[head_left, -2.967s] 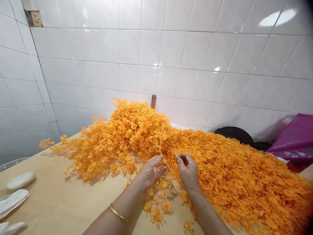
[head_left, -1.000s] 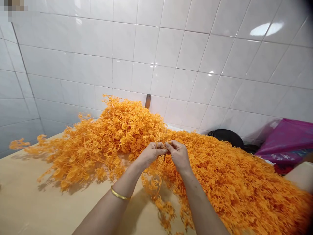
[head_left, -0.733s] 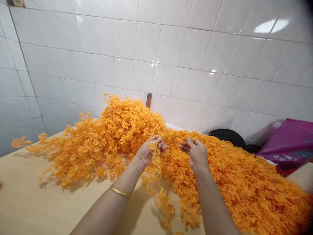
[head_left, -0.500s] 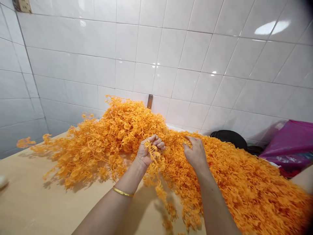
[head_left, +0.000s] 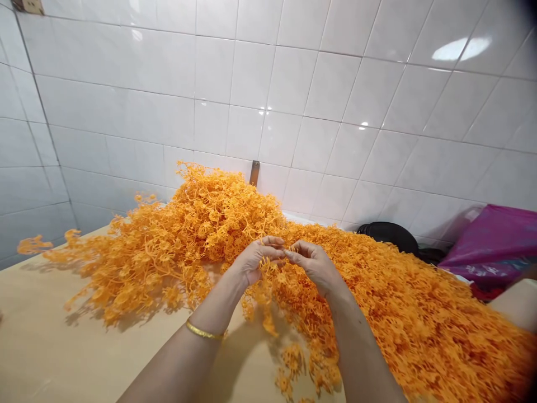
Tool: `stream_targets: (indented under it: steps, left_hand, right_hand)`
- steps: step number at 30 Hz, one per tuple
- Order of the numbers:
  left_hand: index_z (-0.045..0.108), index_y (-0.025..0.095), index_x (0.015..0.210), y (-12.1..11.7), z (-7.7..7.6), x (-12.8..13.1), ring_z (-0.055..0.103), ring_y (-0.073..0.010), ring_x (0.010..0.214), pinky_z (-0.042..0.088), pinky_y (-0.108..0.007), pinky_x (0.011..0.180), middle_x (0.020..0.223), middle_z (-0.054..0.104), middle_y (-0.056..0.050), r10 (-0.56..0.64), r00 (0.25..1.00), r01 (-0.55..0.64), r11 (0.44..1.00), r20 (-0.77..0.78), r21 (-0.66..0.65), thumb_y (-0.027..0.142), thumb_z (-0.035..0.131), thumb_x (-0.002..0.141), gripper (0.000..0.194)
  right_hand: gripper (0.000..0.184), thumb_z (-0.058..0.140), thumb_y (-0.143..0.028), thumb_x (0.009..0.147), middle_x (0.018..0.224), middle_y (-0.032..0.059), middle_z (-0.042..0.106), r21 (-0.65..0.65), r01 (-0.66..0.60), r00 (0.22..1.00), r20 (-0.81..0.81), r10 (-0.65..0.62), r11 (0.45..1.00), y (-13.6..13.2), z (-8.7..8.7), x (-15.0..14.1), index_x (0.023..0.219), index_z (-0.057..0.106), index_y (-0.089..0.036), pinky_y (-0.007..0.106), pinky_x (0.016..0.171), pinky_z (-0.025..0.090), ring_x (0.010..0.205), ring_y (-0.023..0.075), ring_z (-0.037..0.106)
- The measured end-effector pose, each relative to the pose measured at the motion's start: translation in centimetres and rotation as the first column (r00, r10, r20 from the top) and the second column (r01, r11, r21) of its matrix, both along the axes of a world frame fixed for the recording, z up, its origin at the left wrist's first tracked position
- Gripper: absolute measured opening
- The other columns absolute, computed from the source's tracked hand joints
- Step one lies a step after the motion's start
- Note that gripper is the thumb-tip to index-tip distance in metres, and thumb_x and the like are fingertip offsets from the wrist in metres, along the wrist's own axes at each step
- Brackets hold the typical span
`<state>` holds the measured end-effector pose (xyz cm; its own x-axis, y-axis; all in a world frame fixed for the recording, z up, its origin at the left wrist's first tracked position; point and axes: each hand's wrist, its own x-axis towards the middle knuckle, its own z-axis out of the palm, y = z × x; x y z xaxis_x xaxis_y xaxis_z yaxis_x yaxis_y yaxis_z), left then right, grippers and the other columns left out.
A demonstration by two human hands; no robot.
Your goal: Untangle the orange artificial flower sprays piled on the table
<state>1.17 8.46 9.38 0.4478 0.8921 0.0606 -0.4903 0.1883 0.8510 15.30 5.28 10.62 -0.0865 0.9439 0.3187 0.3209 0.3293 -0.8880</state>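
My left hand (head_left: 254,260) is closed round a strand of orange plastic flower pieces (head_left: 265,302), which hangs below the palm over the table. My right hand (head_left: 316,266) meets it fingertip to fingertip, thumb and forefinger pinching a small orange plastic flower piece (head_left: 292,249). Behind my left hand rises a tangled heap of joined orange strands (head_left: 210,215). To the right, under and beyond my right forearm, spreads a thick pile of loose orange pieces (head_left: 411,313). How the pinched piece meets the strand is hidden by my fingers.
The tan tabletop (head_left: 50,330) shows at the front left. Against the white tiled wall (head_left: 268,73) are a black rounded object (head_left: 388,234) and a purple bag (head_left: 489,243) at the right. A pale blurred shape (head_left: 518,302) stands at the right edge.
My right hand has moved left from over the pile to my left hand, its fingers now pinched together. The hanging strand has shifted slightly, and the view has turned a little.
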Motion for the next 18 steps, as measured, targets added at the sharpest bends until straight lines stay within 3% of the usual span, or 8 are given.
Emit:
stream_targets:
  steps: [3, 7, 12, 16, 18]
  left_hand:
    - [0.059, 0.013, 0.072, -0.1, -0.2, 0.0, 0.056, -0.0125, 0.059, 0.038, -0.025, 0.056, 0.063, 0.06, -0.002, -0.026, 0.986, 0.032, 0.999, -0.167, 0.034, 0.002, 0.061, 0.049, 0.026]
    - [0.06, 0.015, 0.074, -0.3, -0.2, 0.2, 0.051, -0.0108, 0.056, 0.032, -0.023, 0.05, 0.061, 0.06, -0.003, -0.095, 0.962, 0.103, 0.994, -0.256, 0.018, 0.018, 0.066, 0.055, 0.021]
    - [0.062, 0.016, 0.068, -0.1, -0.9, 0.8, 0.041, -0.007, 0.052, 0.025, -0.022, 0.049, 0.062, 0.055, 0.001, 0.001, 0.94, 0.023, 0.997, -0.342, 0.068, 0.031, 0.07, 0.052, 0.023]
    - [0.063, 0.016, 0.068, 0.5, -1.9, 1.2, 0.041, -0.009, 0.058, 0.026, -0.023, 0.053, 0.063, 0.055, 0.001, 0.026, 0.933, 0.026, 0.99, -0.359, 0.14, 0.03, 0.068, 0.054, 0.02]
    - [0.062, 0.017, 0.067, 0.7, -2.3, 1.2, 0.043, -0.0102, 0.062, 0.027, -0.024, 0.057, 0.062, 0.054, 0.001, 0.027, 0.939, 0.04, 0.981, -0.343, 0.188, 0.029, 0.067, 0.055, 0.018]
  right_hand:
    - [0.026, 0.058, -0.037, 0.067, 0.054, -0.0054, 0.037, -0.006, 0.002, 1.0, 0.0, -0.002, 1.0, 0.0, 0.0, 0.4, 0.058, 0.045, -0.017, 0.022, 0.05, 0.027, 0.051, 0.0077, 0.033]
    - [0.025, 0.055, -0.039, 0.069, 0.055, -0.0046, 0.038, 0.097, 0.104, 0.994, -0.029, -0.102, 0.99, 0.2, 0.1, 0.5, 0.059, 0.047, -0.017, 0.022, 0.05, 0.027, 0.051, 0.0078, 0.032]
    - [0.02, 0.052, -0.035, 0.072, 0.063, -0.0008, 0.048, 0.227, 0.153, 0.987, 0.02, -0.162, 0.962, 0.4, -0.1, 0.1, 0.064, 0.055, -0.016, 0.023, 0.055, 0.032, 0.06, 0.0106, 0.041]
    - [0.021, 0.052, -0.034, 0.072, 0.06, -0.0008, 0.049, 0.2, 0.111, 0.994, -0.021, -0.109, 0.974, 0.6, -0.5, -0.1, 0.062, 0.055, -0.016, 0.023, 0.053, 0.033, 0.057, 0.0106, 0.042]
    - [0.022, 0.055, -0.035, 0.069, 0.058, -0.0007, 0.051, 0.14, 0.112, 0.985, -0.145, -0.092, 0.984, 0.9, -0.9, -0.4, 0.059, 0.055, -0.016, 0.023, 0.052, 0.035, 0.056, 0.0107, 0.044]
